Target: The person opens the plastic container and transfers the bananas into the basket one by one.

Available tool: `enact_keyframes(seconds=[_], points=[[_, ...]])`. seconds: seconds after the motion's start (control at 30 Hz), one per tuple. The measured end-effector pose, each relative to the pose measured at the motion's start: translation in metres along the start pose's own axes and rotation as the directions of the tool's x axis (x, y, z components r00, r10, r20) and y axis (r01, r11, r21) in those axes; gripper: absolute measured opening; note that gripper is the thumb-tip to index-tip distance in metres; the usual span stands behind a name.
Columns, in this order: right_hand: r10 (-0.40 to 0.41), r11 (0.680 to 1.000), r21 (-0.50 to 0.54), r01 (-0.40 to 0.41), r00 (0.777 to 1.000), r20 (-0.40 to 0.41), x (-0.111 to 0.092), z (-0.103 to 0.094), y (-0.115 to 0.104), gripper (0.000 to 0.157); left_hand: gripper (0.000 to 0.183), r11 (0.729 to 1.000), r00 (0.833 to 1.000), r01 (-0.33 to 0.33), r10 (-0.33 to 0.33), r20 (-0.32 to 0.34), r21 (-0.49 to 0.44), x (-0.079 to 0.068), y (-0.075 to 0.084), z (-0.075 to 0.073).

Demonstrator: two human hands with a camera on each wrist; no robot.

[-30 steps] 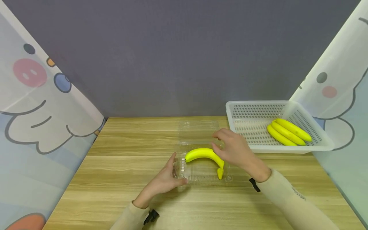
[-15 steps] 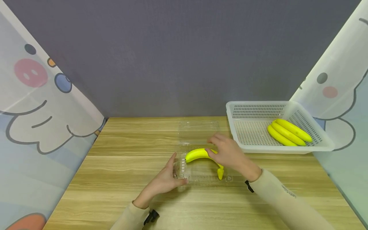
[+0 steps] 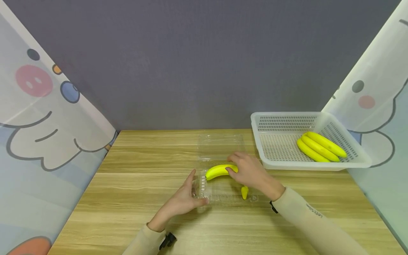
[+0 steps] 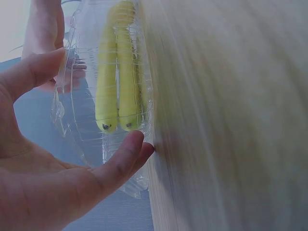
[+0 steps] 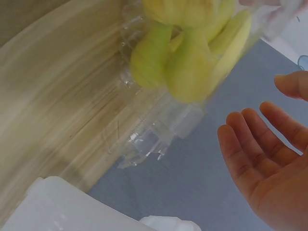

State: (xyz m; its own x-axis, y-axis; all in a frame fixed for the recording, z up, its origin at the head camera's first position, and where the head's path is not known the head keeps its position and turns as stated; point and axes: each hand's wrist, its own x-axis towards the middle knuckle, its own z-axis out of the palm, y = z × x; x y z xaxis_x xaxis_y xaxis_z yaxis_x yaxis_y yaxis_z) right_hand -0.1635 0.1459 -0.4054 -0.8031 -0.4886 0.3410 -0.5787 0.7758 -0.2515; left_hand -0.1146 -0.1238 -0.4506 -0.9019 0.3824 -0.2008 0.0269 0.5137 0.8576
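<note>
Since a second earlier, the right hand (image 3: pixel 250 171) had moved towards 8 o'clock over the bananas (image 3: pixel 218 171) in the clear box (image 3: pixel 223 197), fingers loose and empty. The left hand (image 3: pixel 181 200) spread against the box's 9 o'clock side. Tabletop (image 3: pixel 140 177) stretched towards 9; the basket (image 3: pixel 318 165) stood near at 2. The bananas lay 9-to-4, stem (image 3: pixel 244 193) at 4.

From six o'clock, the head camera looked forward and down on the clear rectangular plastic box (image 3: pixel 220 197); both wrist cameras, close and sideways, shared its long yellow bananas (image 4: pixel 107 86): eleven o'clock left, one o'clock right.
</note>
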Motion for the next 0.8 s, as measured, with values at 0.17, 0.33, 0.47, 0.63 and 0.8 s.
enact_keyframes(seconds=[0.17, 0.33, 0.47, 0.63, 0.8], points=[[-0.001, 1.000, -0.015, 0.001, 1.000, 0.014, -0.001, 0.004, 0.002, 0.027, 0.123, 1.000, 1.000, 0.002, -0.002, 0.001, -0.005, 0.000, -0.001, 0.000], [0.007, 1.000, -0.023, -0.006, 0.999, 0.044, -0.001, 0.007, 0.002, 0.028, 0.123, 1.000, 1.000, -0.002, 0.002, 0.001, -0.004, 0.000, -0.001, 0.000], [0.016, 0.999, -0.036, -0.014, 0.997, 0.079, 0.000, 0.009, 0.002, 0.031, 0.123, 1.000, 1.000, -0.004, 0.004, 0.002, -0.002, -0.001, -0.001, 0.000], [0.058, 0.997, -0.055, -0.051, 0.989, 0.135, 0.002, 0.013, 0.002, 0.036, 0.122, 1.000, 1.000, -0.001, 0.001, 0.002, 0.000, -0.001, 0.000, 0.000], [0.084, 0.995, -0.062, -0.074, 0.979, 0.184, 0.003, 0.018, 0.003, 0.038, 0.122, 1.000, 1.000, -0.005, 0.005, 0.005, -0.003, -0.002, 0.001, -0.001]])
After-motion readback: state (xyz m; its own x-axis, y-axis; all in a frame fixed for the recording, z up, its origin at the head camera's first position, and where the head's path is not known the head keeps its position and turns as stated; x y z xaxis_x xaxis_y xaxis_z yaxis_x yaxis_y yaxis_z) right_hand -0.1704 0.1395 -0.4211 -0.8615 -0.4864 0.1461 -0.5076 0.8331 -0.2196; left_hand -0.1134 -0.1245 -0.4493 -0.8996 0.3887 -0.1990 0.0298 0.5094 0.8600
